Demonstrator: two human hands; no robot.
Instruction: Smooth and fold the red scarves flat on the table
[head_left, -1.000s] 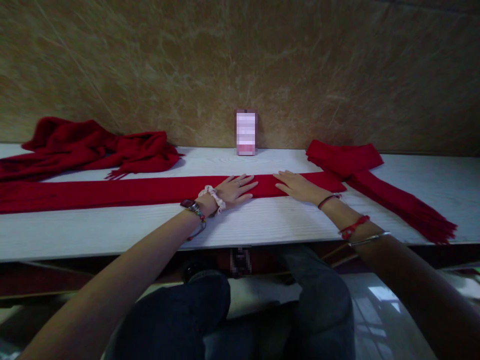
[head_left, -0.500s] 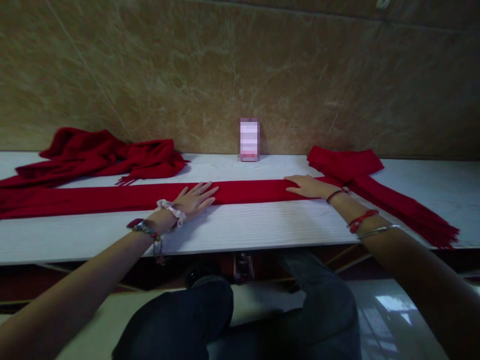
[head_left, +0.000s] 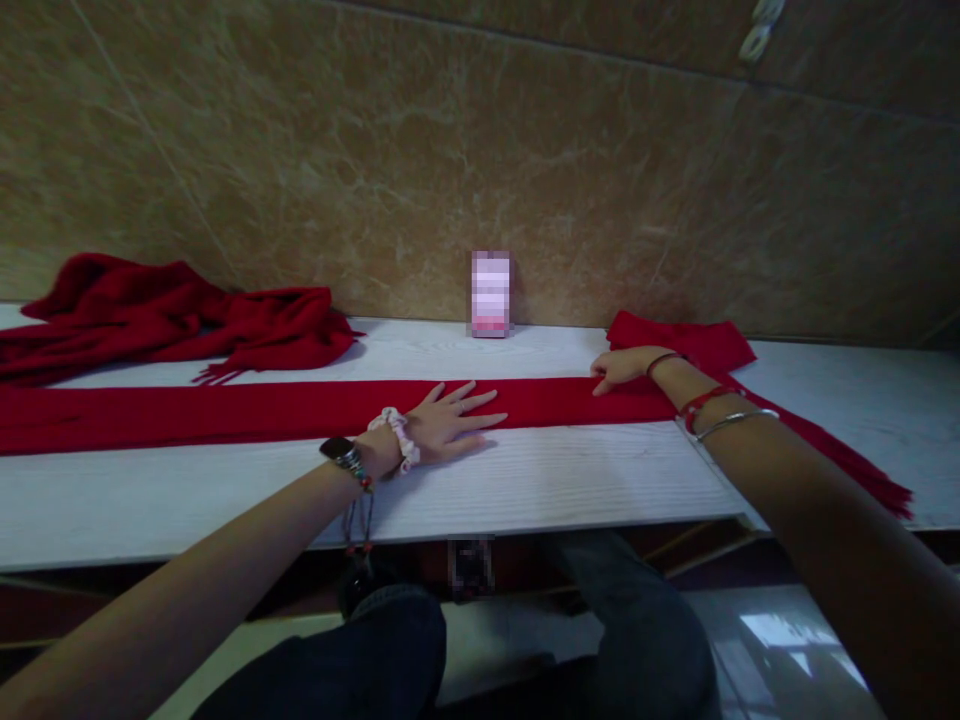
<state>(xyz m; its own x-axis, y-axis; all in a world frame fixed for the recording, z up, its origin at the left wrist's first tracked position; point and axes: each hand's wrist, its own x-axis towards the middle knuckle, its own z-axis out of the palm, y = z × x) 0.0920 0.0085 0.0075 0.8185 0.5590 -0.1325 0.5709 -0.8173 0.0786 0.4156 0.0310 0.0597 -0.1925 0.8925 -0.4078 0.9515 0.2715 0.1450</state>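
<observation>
A long red scarf (head_left: pixel 247 410) lies stretched flat along the white table (head_left: pixel 525 480). My left hand (head_left: pixel 450 422) rests palm down on its middle, fingers spread. My right hand (head_left: pixel 622 368) lies further right on the same scarf, fingers curled at the cloth near the far edge; whether it grips the cloth I cannot tell. The scarf's right end runs under my right forearm, and its fringe (head_left: pixel 877 485) hangs near the table's front edge.
A crumpled red scarf (head_left: pixel 172 320) lies at the back left. A folded red scarf (head_left: pixel 705 342) sits at the back right. A small pink box (head_left: pixel 490 293) stands against the brown marble wall. My knees show below the table edge.
My left hand slid left along the scarf, then came back toward the middle. My right hand moved right and toward the far edge, its fingers curling.
</observation>
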